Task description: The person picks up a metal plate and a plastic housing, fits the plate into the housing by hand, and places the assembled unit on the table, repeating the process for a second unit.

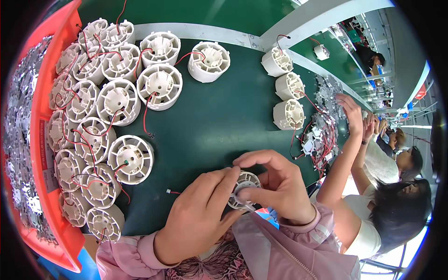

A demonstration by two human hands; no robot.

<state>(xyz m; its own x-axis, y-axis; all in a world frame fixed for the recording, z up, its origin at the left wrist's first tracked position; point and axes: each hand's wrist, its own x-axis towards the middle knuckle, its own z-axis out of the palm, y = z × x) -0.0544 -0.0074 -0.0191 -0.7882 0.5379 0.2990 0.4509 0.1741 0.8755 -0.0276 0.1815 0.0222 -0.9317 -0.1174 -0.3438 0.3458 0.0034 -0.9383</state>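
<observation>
Close to my body, at the table's front edge, both hands hold a white round plastic housing (pixel 251 178) with a ribbed rim. My left hand (pixel 198 205) is closed round its left side. My right hand (pixel 285 189) grips it from the right, the thumb pressed over its middle. Under that thumb lies something small and greyish that I cannot make out. A red and black wire with a small white plug (pixel 170 191) sticks out left of my left hand. Much of the housing is hidden by my fingers.
Many similar white housings (pixel 119 101) with wires crowd the left of the green table (pixel 210 126). A red bin (pixel 41 135) of grey metal plates stands far left. On the right are three housings (pixel 288 114), piled plates and wires (pixel 317 140), and a co-worker's arm (pixel 343 163).
</observation>
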